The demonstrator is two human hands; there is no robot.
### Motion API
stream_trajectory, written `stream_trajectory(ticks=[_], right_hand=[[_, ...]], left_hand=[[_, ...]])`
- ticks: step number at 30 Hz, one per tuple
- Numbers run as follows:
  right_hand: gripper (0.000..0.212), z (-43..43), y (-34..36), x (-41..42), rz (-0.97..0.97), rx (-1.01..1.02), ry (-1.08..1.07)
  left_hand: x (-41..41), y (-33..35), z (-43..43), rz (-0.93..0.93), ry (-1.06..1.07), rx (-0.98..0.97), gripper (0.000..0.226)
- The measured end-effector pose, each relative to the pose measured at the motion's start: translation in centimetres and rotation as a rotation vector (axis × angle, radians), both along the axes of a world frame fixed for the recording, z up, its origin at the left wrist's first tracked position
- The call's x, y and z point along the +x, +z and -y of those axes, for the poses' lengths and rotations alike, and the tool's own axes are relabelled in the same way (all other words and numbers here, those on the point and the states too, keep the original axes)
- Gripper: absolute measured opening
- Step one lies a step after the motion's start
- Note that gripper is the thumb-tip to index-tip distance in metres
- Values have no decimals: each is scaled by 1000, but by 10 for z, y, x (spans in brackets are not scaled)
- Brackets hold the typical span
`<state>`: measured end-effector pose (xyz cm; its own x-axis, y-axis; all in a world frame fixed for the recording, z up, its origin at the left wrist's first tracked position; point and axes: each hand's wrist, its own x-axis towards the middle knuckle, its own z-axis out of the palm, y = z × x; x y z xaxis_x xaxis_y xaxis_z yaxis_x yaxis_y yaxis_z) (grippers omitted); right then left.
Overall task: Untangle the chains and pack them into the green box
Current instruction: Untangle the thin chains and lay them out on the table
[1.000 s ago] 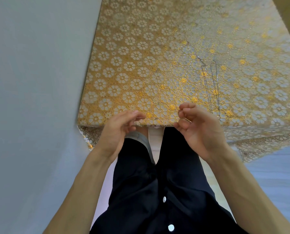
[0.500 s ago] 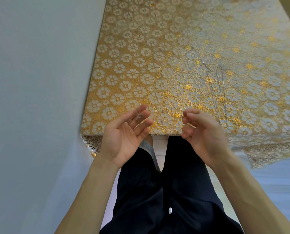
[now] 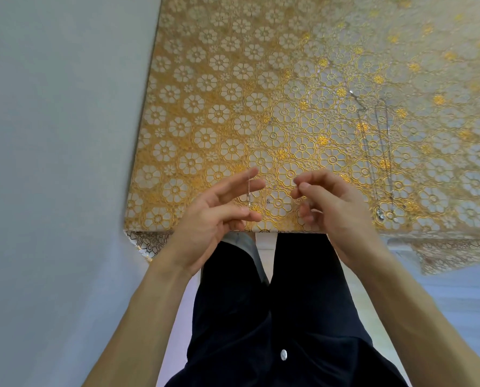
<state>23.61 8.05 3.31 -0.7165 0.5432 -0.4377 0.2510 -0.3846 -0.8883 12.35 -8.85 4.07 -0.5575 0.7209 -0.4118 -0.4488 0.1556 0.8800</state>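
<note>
One glance: caught the chain point(image 3: 249, 191) dangling off the straight, spread fingers of the left hand point(image 3: 219, 216), just above the table point(image 3: 205, 107) edge. Saw the right hand point(image 3: 331, 202) pinching thumb to forefinger, seemingly on its far end. Judged it featherlight, limp, slippery, snag-prone; best pinched near the clasp, never yanked

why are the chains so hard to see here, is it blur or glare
Head view: mostly contrast, not blur; the laid-out chains are thin silver lines lost in the gold flower tablecloth. Head view: glare washes out its far right. Head view: the hanging chain at the left hand is a faint thread; the wide lens bows the cloth's edges.
</note>
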Motion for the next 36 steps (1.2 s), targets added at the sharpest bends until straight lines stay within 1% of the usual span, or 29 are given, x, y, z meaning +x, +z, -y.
stream_trajectory(ticks=[2, 8, 13, 18, 24, 27, 30, 36], right_hand=[[15, -3, -1, -3, 17, 46, -1], [14, -12, -8, -8, 49, 188, 8], [15, -14, -10, -8, 40, 182, -10], [15, -15, -9, -9, 32, 167, -37], [18, -14, -8, -10, 34, 176, -41], [17, -13, -7, -11, 37, 175, -41], [17, -13, -5, -9, 28, 154, -58], [16, -15, -2, -4, 8, 133, -88]], left_hand=[[-4, -3, -1, -9, -18, -5, 62], [-13, -11, -4, 7, 5, 6, 59], [-16, -16, -5, -71, 5, -27, 65], [-18, -19, -4, -92, 38, -12, 73], [-19, -18, -3, -102, 67, -26, 64], [-19, -14, -4, -66, 97, -38, 49], [-21, -12, -3, -95, 135, -54, 37], [-21, -12, 2, -115, 222, 1, 34]])
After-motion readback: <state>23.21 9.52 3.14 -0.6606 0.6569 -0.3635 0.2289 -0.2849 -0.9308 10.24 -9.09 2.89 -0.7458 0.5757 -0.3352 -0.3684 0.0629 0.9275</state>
